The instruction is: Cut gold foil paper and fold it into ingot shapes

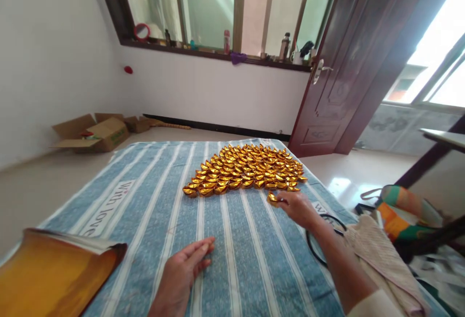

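Right hand pinching a gold ingot just before the ingot rows at the bed's far right. Left hand flat, fingers released, near edge. Boxes on floor; door ajar.

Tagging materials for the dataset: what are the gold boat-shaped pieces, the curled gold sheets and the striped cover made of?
Gold boat-shaped ingots: likely folded metallic foil paper; sharp creases, bright glints. Curled gold sheets: same foil paper, white backing at the edge. Blue-and-white striped cover: woven cloth, matte, printed lettering.

"with love" in dark letters on the striped blue cloth's white band
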Tool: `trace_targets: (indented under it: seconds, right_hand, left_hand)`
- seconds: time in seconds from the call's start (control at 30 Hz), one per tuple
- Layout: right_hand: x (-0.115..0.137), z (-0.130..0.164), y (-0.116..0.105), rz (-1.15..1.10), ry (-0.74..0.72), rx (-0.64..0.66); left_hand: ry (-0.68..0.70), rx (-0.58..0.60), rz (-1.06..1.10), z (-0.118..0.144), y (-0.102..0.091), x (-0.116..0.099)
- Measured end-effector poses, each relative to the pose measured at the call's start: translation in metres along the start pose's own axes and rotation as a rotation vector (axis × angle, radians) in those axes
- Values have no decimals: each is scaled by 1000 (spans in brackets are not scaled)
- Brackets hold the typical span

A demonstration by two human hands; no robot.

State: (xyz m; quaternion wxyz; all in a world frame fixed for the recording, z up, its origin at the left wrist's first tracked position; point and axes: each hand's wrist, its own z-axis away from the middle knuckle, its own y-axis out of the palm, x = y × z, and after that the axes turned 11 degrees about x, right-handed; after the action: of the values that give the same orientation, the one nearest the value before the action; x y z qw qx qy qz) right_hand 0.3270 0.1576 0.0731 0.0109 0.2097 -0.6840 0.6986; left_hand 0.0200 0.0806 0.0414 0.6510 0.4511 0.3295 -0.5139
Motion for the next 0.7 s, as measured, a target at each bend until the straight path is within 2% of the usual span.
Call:
trace_targets:
  seconds: [0.17,0.27,0.4,0.7]
  right_hand:
    - [-90,11,-27,79,163,-48]
    - [-125,8,-32,123,226,-52]
    - [-144,-5,-31,167,236,-18]
    - [-156,-26,-22,182,243,12]
  left_hand:
    - [-13,-5,-22,-2,0,-1]
    - [-23,-2,-37,-2,0,0]
    - [-30,-6,-67,-2,-1,0]
    - [-47,19,-99,-3,-4,1]
